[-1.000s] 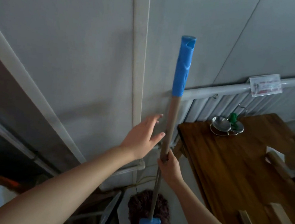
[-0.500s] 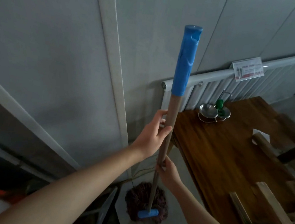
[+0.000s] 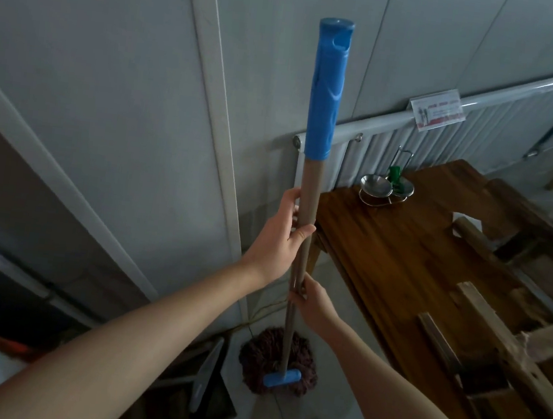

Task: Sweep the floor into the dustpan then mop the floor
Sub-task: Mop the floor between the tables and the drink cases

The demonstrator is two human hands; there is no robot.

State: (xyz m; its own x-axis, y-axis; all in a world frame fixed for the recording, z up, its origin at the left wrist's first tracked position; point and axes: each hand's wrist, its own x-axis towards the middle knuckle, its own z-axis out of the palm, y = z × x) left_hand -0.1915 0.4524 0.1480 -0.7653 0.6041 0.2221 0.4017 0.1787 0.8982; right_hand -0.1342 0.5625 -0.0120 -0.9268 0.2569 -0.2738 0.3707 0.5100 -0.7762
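A mop stands upright in front of me, its wooden pole capped by a blue grip. Its dark red string head rests on the pale floor, with a blue clamp at the pole's foot. My left hand grips the pole just below the blue grip, thumb wrapped across the front. My right hand grips the pole lower down.
A brown wooden table stands close on the right, with a small metal dish stand on its far corner and wooden planks beside it. A grey panelled wall and a white radiator lie behind. A dark box sits low left.
My left hand, open beside the pole a second ago, has closed round it above my right hand. The view has shifted so the table sits further right.
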